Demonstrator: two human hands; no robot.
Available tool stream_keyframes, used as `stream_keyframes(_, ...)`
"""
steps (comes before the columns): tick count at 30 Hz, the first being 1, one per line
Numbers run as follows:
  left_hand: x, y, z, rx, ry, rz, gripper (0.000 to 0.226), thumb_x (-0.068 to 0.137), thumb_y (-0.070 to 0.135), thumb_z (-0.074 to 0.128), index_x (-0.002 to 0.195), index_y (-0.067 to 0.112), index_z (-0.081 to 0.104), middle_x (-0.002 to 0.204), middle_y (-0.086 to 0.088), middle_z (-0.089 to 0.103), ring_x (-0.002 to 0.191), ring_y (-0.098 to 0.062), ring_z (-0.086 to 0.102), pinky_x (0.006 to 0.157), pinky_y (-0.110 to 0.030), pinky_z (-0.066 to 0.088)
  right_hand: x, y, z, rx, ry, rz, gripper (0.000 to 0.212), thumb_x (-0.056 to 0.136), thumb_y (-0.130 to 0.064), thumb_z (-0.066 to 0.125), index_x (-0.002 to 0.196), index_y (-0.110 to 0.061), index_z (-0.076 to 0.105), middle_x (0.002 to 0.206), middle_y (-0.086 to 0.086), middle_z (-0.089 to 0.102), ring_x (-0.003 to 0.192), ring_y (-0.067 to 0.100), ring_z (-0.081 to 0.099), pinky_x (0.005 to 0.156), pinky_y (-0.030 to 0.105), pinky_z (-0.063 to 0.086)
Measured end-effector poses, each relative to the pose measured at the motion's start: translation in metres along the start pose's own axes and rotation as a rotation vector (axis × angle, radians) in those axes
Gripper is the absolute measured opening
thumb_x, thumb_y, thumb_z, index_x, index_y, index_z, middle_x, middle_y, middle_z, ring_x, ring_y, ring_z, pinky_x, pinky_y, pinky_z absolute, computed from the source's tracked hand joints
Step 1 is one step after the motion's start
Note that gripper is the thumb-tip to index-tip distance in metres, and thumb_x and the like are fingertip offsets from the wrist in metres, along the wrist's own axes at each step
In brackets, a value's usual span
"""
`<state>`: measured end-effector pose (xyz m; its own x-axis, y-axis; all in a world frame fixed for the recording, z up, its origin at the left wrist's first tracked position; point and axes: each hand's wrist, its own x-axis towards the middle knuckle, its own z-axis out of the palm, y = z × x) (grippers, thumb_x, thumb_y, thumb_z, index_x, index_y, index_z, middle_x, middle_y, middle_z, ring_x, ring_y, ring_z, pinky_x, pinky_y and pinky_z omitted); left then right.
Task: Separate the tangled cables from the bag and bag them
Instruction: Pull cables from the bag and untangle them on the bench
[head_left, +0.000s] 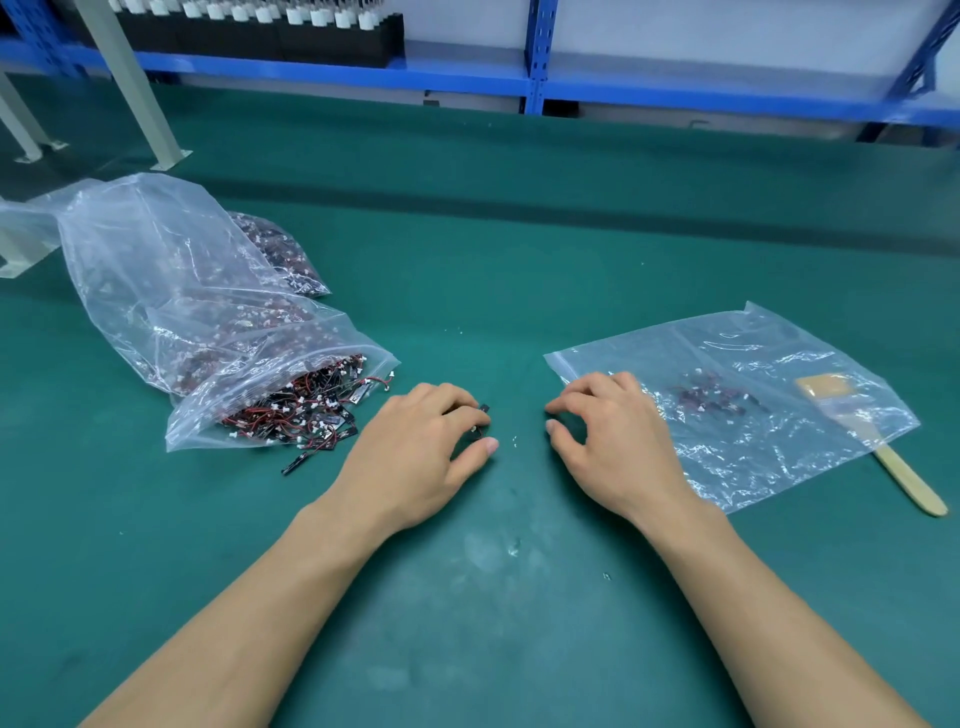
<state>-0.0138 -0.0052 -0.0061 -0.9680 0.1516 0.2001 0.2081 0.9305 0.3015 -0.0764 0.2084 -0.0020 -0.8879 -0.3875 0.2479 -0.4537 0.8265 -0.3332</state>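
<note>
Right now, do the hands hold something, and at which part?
The left hand pinches one small cable between thumb and fingers; which part cannot be told. The right hand holds nothing, its fingers curled and apart.

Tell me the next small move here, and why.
Probably pass the small cable piece pinched in the left hand over to the flat bag on the right: a few cables already lie inside it, and the right hand waits empty at its mouth.
</note>
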Motion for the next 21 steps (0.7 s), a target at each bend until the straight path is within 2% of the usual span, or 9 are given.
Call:
stream_keyframes(7, 0.005, 0.002, 0.001, 0.018, -0.005, -0.008, 0.047, 0.098, 0.054, 0.048, 0.133, 0.024, 0.06, 0.131, 0.011, 0.054, 0.121, -0.014, 0.046, 0.105, -0.033, 0.037, 0.002, 0.008, -0.002, -0.024, 0.006, 0.066, 0.018, 0.093, -0.034, 0.064, 0.102, -0.023, 0.076, 0.108, -0.006, 0.068, 0.107, 0.023, 0.05, 0.093, 0.039, 0.042)
stream_keyframes(11, 0.002, 0.003, -0.002, 0.003, 0.025, 0.019, 0.044, 0.098, 0.05, 0.052, 0.133, 0.024, 0.06, 0.131, 0.011, 0.055, 0.119, -0.016, 0.048, 0.103, -0.034, 0.039, 0.003, 0.005, -0.001, -0.052, 0.009, 0.062, 0.019, 0.093, -0.035, 0.064, 0.1, -0.023, 0.077, 0.106, -0.006, 0.069, 0.105, 0.024, 0.052, 0.093, 0.04, 0.041)
stream_keyframes(13, 0.0, 0.003, -0.005, 0.001, 0.082, 0.036, 0.038, 0.097, 0.045, 0.057, 0.128, 0.022, 0.064, 0.125, 0.008, 0.059, 0.114, -0.018, 0.052, 0.098, -0.036, 0.043, 0.003, 0.003, -0.001, -0.084, 0.029, 0.046, 0.019, 0.093, -0.035, 0.064, 0.099, -0.022, 0.076, 0.103, -0.005, 0.07, 0.103, 0.025, 0.052, 0.091, 0.039, 0.038)
stream_keyframes(15, -0.004, 0.002, -0.01, -0.005, 0.202, 0.023, 0.028, 0.095, 0.036, 0.064, 0.116, 0.019, 0.07, 0.109, 0.004, 0.064, 0.099, -0.021, 0.057, 0.086, -0.037, 0.049, 0.003, 0.0, -0.001, -0.102, 0.088, 0.018, 0.016, 0.092, -0.032, 0.067, 0.097, -0.02, 0.076, 0.098, -0.004, 0.07, 0.1, 0.027, 0.053, 0.087, 0.04, 0.037)
stream_keyframes(18, -0.008, -0.008, -0.02, 0.003, 0.382, -0.141, 0.013, 0.089, 0.025, 0.072, 0.101, 0.019, 0.073, 0.084, 0.005, 0.065, 0.083, -0.024, 0.061, 0.074, -0.035, 0.05, 0.001, -0.008, 0.0, -0.066, 0.173, -0.036, 0.011, 0.088, -0.025, 0.073, 0.092, -0.015, 0.076, 0.092, -0.002, 0.07, 0.094, 0.03, 0.056, 0.084, 0.04, 0.039)
stream_keyframes(21, -0.012, -0.027, -0.028, 0.041, 0.385, -0.368, 0.016, 0.09, 0.028, 0.067, 0.104, 0.024, 0.073, 0.081, 0.007, 0.065, 0.083, -0.027, 0.064, 0.071, -0.037, 0.051, 0.0, -0.017, 0.003, -0.008, 0.172, -0.088, 0.009, 0.087, -0.023, 0.075, 0.09, -0.014, 0.076, 0.091, -0.002, 0.071, 0.09, 0.029, 0.057, 0.082, 0.04, 0.041)
